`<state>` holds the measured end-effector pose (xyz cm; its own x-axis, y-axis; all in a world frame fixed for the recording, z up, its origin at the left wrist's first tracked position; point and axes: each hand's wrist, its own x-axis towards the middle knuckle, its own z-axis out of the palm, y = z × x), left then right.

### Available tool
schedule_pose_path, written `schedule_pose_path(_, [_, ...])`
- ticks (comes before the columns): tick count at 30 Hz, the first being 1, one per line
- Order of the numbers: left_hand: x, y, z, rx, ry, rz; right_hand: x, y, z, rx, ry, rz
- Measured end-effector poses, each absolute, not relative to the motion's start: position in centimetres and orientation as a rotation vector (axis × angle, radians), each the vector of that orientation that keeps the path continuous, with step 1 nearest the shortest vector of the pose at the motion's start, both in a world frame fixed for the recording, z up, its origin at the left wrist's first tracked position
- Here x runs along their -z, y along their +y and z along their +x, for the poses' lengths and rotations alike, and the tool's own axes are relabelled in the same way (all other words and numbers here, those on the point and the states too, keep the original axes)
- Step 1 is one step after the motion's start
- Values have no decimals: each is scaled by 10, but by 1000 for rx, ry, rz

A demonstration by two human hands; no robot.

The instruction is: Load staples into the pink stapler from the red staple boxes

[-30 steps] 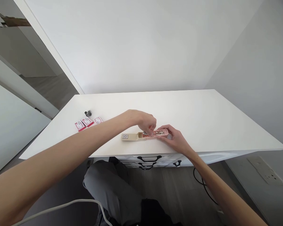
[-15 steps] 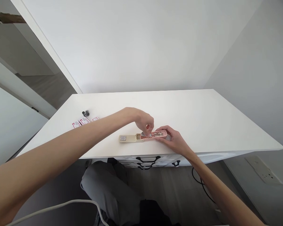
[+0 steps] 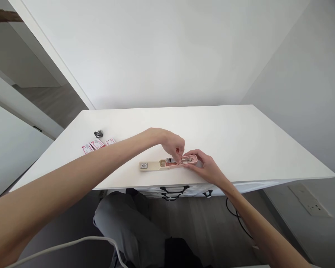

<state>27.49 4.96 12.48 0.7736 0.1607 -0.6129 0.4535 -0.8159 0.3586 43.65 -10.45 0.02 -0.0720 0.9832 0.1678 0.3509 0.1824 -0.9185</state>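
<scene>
A stapler (image 3: 156,165) lies folded out flat near the front edge of the white table (image 3: 229,137), its beige base to the left and its pink top to the right. My left hand (image 3: 171,143) reaches over its middle with the fingertips pinched down into the open metal channel; whatever they pinch is too small to make out. My right hand (image 3: 205,166) grips the pink end and holds it down against the table.
Three small red-and-white boxes (image 3: 96,145) and a small black object (image 3: 98,133) lie at the table's left. Drawer handles (image 3: 174,190) show under the front edge. A white cable (image 3: 72,243) crosses the bottom left; a wall socket (image 3: 309,203) sits low right.
Both hands stay on the stapler. My left fingertips have shifted slightly along the open channel. The view has drifted a little.
</scene>
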Motion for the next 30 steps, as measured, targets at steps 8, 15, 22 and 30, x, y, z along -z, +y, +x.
schedule_pose_path(8, [-122, 57, 271, 480, 358, 2410, 1, -104, 437, -869, -1588, -1344])
schedule_pose_path(15, [-124, 65, 264, 122, 386, 2336, 5, -101, 437, -794, -1510, -1389])
schedule_pose_path(22, [-124, 53, 236, -315, 581, 2117, 12, -96, 437, -660, -1364, -1533])
schedule_pose_path(30, [-94, 14, 201, -566, 819, 1771, 21, -77, 451, -526, -1331, -1675])
